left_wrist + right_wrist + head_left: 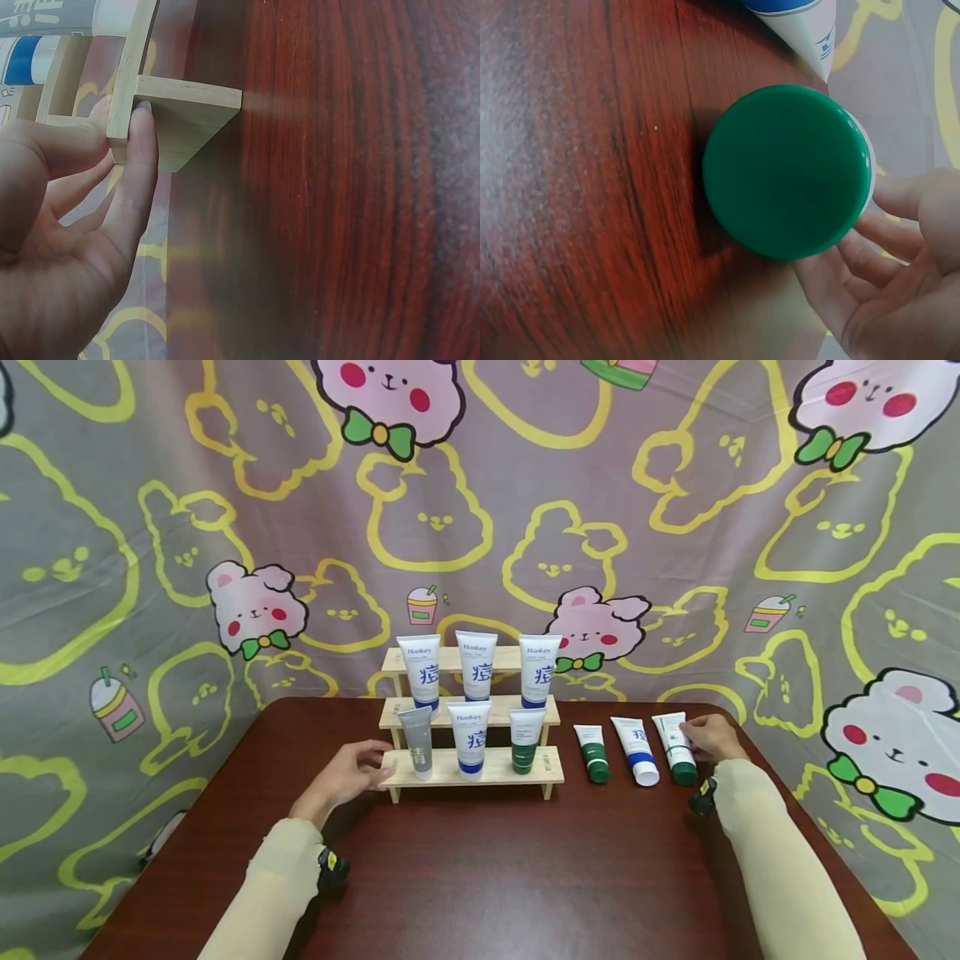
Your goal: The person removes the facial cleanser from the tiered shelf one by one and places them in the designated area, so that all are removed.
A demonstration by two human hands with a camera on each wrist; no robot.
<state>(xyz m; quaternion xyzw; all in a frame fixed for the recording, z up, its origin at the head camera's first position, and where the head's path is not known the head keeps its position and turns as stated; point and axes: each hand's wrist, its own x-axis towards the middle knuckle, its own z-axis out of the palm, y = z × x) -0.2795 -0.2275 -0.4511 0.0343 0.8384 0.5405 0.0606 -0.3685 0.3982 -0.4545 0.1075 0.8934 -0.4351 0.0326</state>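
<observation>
My left hand (348,772) pinches the left end of the lowest shelf on a tiered wooden display stand (498,766). In the left wrist view, the thumb lies above the board (127,90) and a finger presses from below. At the table's right, my right hand (712,737) holds a white squeeze tube with a green cap (675,743) by its side. That green cap (787,172) faces the right wrist camera and hides part of the fingers. Beside it lie a white tube with a blue cap (635,747) and a smaller green-and-white tube (592,752).
On the stand, the middle tier carries three white tubes with blue caps, one of them in the centre (477,664). Below stand a grey tube (417,739), a blue-capped tube (470,735) and a green-capped tube (527,739). A patterned curtain (480,527) hangs behind the brown table (510,877).
</observation>
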